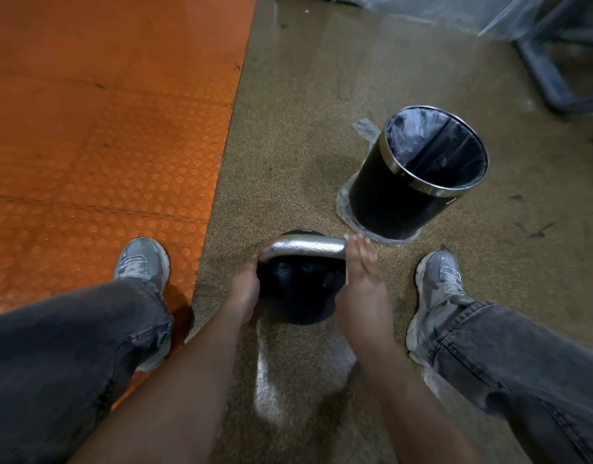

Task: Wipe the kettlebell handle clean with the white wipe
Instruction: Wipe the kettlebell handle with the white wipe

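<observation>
A black kettlebell [298, 289] with a silver handle [305, 246] stands on the speckled floor between my feet. My left hand [245, 291] grips the bell's left side, with the thumb up against the handle's left end. My right hand [360, 279] is wrapped over the handle's right end, its fingers lying along the outer side. Only thin slivers of the white wipe [347, 277] show, along the inner edge of that hand between palm and metal. The rest of the wipe is hidden, and so is my right thumb.
A black waste bin [399, 202] with a steel rim and a clear liner stands just beyond the kettlebell to the right. An orange studded mat [104, 145] covers the floor on the left. My grey shoes [142, 262] [439, 279] flank the bell. A grey metal frame [543, 75] is at the far right.
</observation>
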`<state>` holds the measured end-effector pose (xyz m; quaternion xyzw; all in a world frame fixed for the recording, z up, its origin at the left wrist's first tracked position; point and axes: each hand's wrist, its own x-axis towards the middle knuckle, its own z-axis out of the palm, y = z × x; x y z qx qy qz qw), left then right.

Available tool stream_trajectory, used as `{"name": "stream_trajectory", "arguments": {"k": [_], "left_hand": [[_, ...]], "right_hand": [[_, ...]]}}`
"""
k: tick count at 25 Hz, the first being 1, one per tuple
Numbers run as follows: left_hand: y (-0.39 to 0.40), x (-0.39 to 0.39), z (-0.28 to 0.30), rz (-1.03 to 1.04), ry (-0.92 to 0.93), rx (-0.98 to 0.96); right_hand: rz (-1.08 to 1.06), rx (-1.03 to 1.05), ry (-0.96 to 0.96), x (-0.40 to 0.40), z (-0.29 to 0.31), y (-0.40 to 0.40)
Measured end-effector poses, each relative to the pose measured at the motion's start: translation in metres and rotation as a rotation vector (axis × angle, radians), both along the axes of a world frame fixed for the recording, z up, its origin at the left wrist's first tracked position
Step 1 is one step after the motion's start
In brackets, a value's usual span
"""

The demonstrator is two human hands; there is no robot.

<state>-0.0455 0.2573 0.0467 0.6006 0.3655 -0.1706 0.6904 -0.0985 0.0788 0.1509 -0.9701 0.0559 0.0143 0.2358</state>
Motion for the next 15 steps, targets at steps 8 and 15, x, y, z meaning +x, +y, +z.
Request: {"name": "stream_trajectory", "arguments": {"k": [8, 15], "left_hand": [[-0.002, -0.001, 0.002, 0.022, -0.004, -0.019], [-0.002, -0.001, 0.000, 0.023, 0.004, -0.015]], "right_hand": [[0.005, 0.001, -0.138, -0.020, -0.023, 0.011], [0.027, 0.021, -0.168, -0.032, -0.038, 0.022]]}}
